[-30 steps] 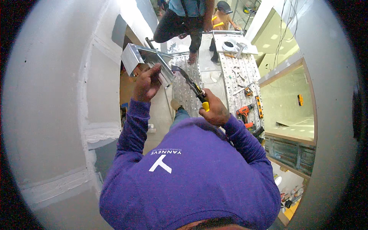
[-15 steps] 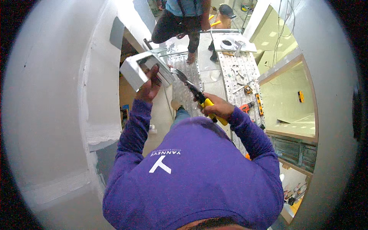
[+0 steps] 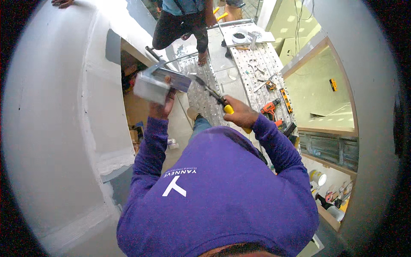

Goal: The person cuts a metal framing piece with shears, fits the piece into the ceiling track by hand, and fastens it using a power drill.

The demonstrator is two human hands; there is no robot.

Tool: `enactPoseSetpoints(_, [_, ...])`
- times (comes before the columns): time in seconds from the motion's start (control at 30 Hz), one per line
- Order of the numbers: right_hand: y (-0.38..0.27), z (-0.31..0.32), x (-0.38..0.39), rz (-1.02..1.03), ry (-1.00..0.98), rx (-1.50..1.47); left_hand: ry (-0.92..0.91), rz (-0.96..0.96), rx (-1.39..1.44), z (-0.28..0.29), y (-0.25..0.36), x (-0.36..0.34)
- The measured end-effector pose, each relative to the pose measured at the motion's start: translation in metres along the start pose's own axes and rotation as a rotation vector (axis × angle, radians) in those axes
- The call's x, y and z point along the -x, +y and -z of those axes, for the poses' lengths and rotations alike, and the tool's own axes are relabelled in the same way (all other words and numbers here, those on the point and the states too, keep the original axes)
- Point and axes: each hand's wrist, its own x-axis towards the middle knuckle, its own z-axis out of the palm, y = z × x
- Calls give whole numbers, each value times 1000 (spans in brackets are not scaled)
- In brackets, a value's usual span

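My left hand [image 3: 165,106] is closed round a bent piece of grey metal channel [image 3: 150,88], held up in front of me and partly blurred. Yellow-handled tin snips [image 3: 210,90] are in my right hand [image 3: 242,115], with the fingers wrapped round the grips. Their blades point up and left, their tips just right of the channel's end; whether they touch it I cannot tell.
A perforated metal plank [image 3: 252,92] on the right carries an orange drill [image 3: 269,109], a level [image 3: 286,101], a tape measure [image 3: 270,85] and a white tub [image 3: 239,37]. Another person [image 3: 180,28] is ahead. A stranger's hand [image 3: 63,3] shows at the far-left wall.
The metal channel has turned in my left hand, so its broad side faces me now. The snips remain in my right hand. The view has shifted, and a hand has appeared at the top left.
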Motion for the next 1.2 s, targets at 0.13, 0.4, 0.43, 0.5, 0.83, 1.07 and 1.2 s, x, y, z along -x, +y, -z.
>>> enactPoseSetpoints(0.13, [18, 18, 15, -4, 387, 241, 120, 99, -411, -80, 0, 6])
enactPoseSetpoints(0.4, [47, 9, 36, -187, 321, 907, 198, 155, -175, -60, 2, -21])
enactPoseSetpoints(0.43, [37, -1, 35, -49, 431, 926, 199, 155, -171, -63, 2, -20])
enactPoseSetpoints(0.5, [8, -13, 27, 138, 587, 948, 166, 179, -155, -73, 1, -19])
enactPoseSetpoints(0.83, [-31, -11, 15, 128, 523, 980, 184, -80, -618, -117, -5, 10])
enactPoseSetpoints(1.07, [-28, -2, 16, -6, 58, 357, -1, -107, -571, -123, 2, 6])
enactPoseSetpoints(1.2, [-29, -10, 15, -14, -26, 92, -61, 34, -292, -116, 2, -6])
